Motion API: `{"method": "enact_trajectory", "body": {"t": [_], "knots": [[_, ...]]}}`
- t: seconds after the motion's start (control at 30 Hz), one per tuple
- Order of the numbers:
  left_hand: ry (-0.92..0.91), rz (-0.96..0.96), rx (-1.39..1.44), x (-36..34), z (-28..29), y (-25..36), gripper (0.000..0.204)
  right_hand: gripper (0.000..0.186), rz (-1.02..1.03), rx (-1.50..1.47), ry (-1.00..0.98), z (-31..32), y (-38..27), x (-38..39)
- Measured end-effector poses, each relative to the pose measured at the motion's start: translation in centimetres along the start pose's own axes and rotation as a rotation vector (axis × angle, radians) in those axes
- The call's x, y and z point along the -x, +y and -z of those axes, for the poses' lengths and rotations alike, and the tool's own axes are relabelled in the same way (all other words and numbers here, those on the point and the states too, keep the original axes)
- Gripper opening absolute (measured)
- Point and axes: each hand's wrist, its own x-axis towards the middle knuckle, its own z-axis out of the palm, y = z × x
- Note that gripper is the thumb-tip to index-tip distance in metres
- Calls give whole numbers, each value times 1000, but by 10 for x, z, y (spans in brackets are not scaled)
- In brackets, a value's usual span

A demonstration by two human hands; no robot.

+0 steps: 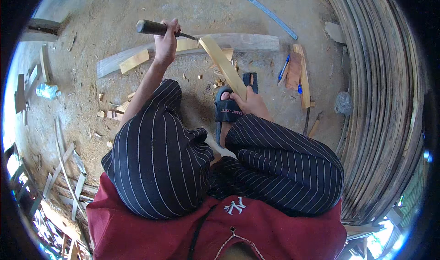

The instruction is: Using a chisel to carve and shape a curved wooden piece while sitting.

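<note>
My left hand [166, 44] is closed around the dark handle [149, 27] of a slim tool, whose metal blade [188, 35] points right toward the upper end of a pale yellow wooden strip [220, 60]; whether they touch I cannot tell. The strip slants down to my right hand [250, 102], which grips its lower end just over my sandalled right foot [225, 120]. Behind them a long, slightly curved grey plank [254, 42] lies on the floor with short pale pieces [133, 60] along it.
Stacked long curved boards [376, 99] line the right side. A blue strip [270, 15], blue pens [284, 65], wood offcuts [294, 70] and a crumpled plastic bag [343, 103] lie nearby. At left are a plastic bottle [47, 91], scrap slats and scattered chips.
</note>
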Motion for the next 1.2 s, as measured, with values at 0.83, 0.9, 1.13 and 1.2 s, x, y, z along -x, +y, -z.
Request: {"method": "enact_trajectory", "body": {"t": [0.83,0.9,1.13,1.2], "knots": [[-17,-30,41,-6,1,-7,28,66,63,54,48,-1,2,-1],[20,1,54,-7,1,-7,28,65,63,63,54,-1,3,-1],[-16,-47,4,-8,-1,-7,29,61,68,63,65,-4,5,-3],[-20,-50,-71,-6,0,-7,29,60,58,64,60,-3,3,-3]]}}
